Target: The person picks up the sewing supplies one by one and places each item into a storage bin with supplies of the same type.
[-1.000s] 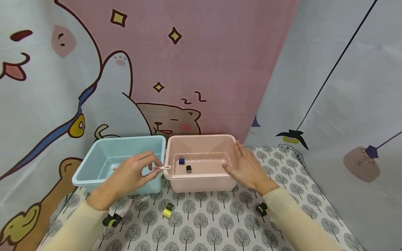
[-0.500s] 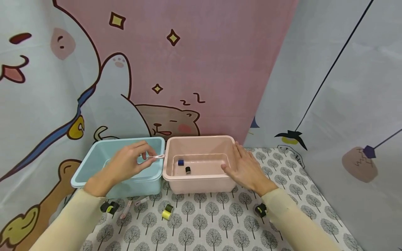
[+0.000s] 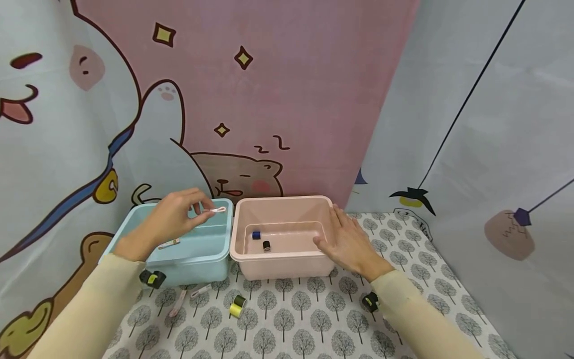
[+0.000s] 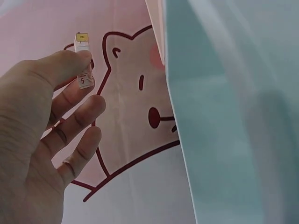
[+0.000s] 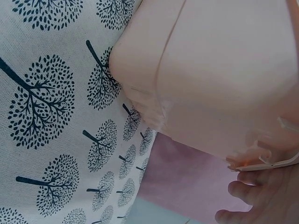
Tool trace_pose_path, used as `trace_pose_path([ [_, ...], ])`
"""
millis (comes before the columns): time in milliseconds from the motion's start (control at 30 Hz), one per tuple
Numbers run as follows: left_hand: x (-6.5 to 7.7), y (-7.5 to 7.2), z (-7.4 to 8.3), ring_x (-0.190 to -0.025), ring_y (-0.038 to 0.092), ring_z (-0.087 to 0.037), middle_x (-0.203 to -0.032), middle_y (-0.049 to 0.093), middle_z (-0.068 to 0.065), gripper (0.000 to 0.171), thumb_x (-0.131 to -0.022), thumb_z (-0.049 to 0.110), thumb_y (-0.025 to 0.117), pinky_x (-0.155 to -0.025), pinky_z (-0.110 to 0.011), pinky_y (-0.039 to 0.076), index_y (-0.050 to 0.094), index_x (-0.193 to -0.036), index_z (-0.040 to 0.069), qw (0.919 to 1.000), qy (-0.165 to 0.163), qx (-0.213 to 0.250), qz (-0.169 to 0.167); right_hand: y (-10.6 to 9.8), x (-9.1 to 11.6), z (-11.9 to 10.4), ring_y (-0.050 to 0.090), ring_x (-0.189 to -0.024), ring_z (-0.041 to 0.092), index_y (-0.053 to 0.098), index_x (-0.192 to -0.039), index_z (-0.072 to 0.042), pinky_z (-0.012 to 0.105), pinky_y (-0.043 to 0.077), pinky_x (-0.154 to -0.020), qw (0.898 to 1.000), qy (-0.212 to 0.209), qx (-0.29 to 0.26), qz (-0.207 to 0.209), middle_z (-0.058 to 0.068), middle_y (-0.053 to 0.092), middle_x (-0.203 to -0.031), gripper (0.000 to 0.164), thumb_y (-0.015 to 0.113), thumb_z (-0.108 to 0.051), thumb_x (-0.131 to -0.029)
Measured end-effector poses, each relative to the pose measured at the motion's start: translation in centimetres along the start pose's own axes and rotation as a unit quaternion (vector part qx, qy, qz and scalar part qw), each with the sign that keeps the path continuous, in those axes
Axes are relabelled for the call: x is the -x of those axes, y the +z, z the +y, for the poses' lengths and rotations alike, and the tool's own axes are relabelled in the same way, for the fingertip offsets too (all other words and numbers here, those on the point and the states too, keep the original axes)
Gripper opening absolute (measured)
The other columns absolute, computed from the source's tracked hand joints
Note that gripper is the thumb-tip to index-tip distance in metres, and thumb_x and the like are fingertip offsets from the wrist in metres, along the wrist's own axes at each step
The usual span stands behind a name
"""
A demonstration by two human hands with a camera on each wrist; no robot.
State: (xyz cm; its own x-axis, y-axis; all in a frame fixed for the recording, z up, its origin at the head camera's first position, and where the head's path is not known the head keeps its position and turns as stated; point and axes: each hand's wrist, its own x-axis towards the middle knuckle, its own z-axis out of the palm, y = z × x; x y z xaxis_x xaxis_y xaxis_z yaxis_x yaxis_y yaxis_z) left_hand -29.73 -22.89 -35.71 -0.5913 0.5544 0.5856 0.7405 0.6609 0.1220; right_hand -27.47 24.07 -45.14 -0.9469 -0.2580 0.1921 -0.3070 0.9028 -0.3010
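Note:
My left hand (image 3: 177, 217) is raised over the blue bin (image 3: 197, 267), pinching a short folded measuring tape (image 3: 218, 210) between thumb and fingertips. In the left wrist view the measuring tape (image 4: 83, 63) shows a metal end and red markings; the other fingers are spread loosely. Another folded tape (image 3: 169, 244) lies inside the blue bin, partly hidden by the arm. My right hand (image 3: 352, 244) rests on the right rim of the pink bin (image 3: 287, 267), fingers straight along the outside and thumb over the rim. Inside that bin are a blue thread spool (image 3: 256, 235) and a black one (image 3: 266, 246).
The bins stand side by side against the printed backdrop. In front, on the tree-print cloth (image 3: 300, 324), lie a yellow spool (image 3: 235, 310), a dark green spool (image 3: 239, 300) and two pale folded strips, one pinkish (image 3: 178, 303) and one whitish (image 3: 200, 290).
My left hand has moved left and up with the measuring tape, from the rim between the bins to above the blue bin. The right hand has stayed on the pink rim.

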Motion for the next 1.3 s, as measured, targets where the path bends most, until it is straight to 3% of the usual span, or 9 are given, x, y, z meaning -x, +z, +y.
trace_pose_path([
  [367, -1.0, -0.7, -2.3, -0.085, 0.073, -0.014, -0.097, 0.080, 0.002, 0.009, -0.101, 0.013, 0.093, -0.074, -0.035, 0.063, 0.084, -0.103, 0.015, 0.9973, -0.047, -0.005, -0.055, 0.3, 0.0, 0.0, 0.021, -0.181, 0.050, 0.015, -0.183, 0.006, 0.073, 0.019, -0.146, 1.000, -0.001, -0.002, 0.006, 0.026, 0.012, -0.195, 0.110, 0.046, -0.074, -0.113],
  [600, -1.5, -0.9, -3.8, -0.091, 0.074, -0.016, -0.101, 0.081, 0.001, 0.005, -0.106, 0.019, 0.089, -0.084, -0.046, 0.066, 0.085, -0.107, 0.016, 0.9882, -0.106, 0.014, -0.110, 0.3, 0.2, -0.1, 0.021, -0.181, 0.050, 0.015, -0.183, 0.005, 0.073, 0.019, -0.146, 1.000, 0.003, -0.010, 0.007, 0.026, 0.013, -0.195, 0.110, 0.047, -0.074, -0.113],
  [1100, -2.8, -0.1, -5.8, -0.093, 0.076, -0.020, -0.104, 0.083, -0.004, 0.009, -0.106, 0.026, 0.090, -0.078, -0.037, 0.060, 0.086, -0.104, 0.018, 0.9717, -0.167, 0.034, -0.164, 0.3, 0.1, -0.1, 0.022, -0.181, 0.049, 0.016, -0.184, 0.004, 0.072, 0.020, -0.146, 1.000, 0.006, -0.009, 0.008, 0.025, 0.013, -0.195, 0.109, 0.049, -0.072, -0.113],
  [1300, -2.8, 0.1, -6.4, -0.101, 0.079, -0.029, -0.113, 0.085, -0.012, 0.017, -0.106, 0.026, 0.089, -0.089, -0.053, 0.067, 0.086, -0.114, 0.011, 0.9652, -0.189, 0.033, -0.178, 0.2, 0.0, -0.2, 0.022, -0.181, 0.048, 0.016, -0.184, 0.004, 0.072, 0.020, -0.146, 1.000, 0.004, -0.007, 0.009, 0.024, 0.013, -0.195, 0.109, 0.049, -0.072, -0.113],
])
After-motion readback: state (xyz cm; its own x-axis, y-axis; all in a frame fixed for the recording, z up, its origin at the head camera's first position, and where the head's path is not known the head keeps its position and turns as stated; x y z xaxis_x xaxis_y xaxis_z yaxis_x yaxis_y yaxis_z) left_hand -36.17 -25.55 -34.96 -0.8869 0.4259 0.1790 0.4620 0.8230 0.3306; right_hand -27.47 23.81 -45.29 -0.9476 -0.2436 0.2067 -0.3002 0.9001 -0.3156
